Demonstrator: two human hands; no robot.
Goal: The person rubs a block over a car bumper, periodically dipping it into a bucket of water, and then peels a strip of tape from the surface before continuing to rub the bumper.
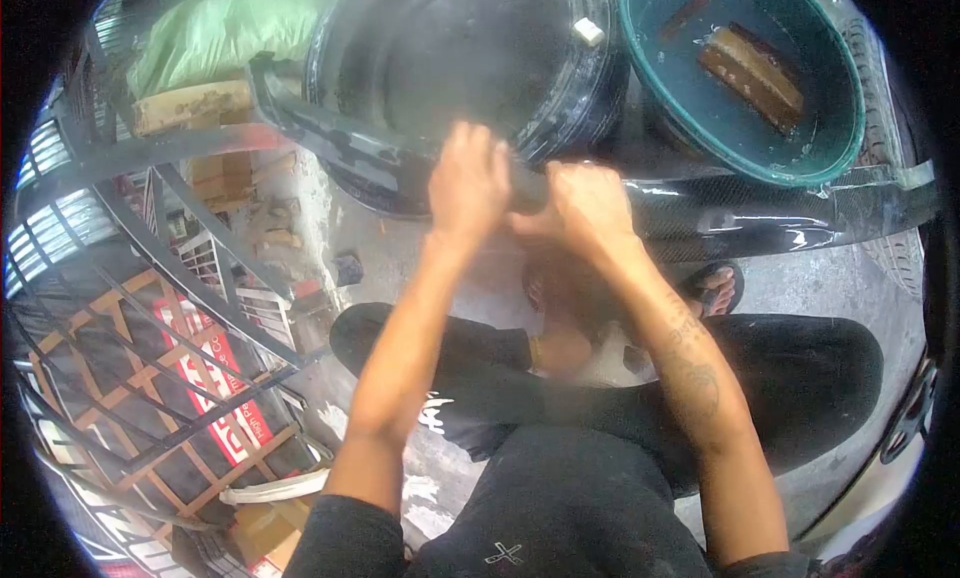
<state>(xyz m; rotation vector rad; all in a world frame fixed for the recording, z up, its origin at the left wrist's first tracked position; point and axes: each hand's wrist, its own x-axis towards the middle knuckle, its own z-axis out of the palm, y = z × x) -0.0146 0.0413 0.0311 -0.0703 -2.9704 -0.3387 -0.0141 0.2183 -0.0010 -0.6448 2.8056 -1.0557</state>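
— What are the two hands doing?

— Both are pressing on the long glossy black carbon-weave strip (720, 213) that is running across the view from upper left to right. The left hand (468, 183) is lying over its top edge with fingers curled down, and the right hand (585, 206) is gripping it just beside, so the hands are sitting close together, almost touching. Whether anything small is tucked under the palms, I cannot tell.

— And what is sitting around the strip?

— Behind it a big round black tub (450, 58) is standing, with a small white block (588, 31) on its rim. To the right, a teal plastic basin (840, 128) is holding water and a brown rectangular block (755, 73). The person is squatting in black trousers on the concrete floor (400, 248), and a black metal grille (150, 308) is leaning at the left.
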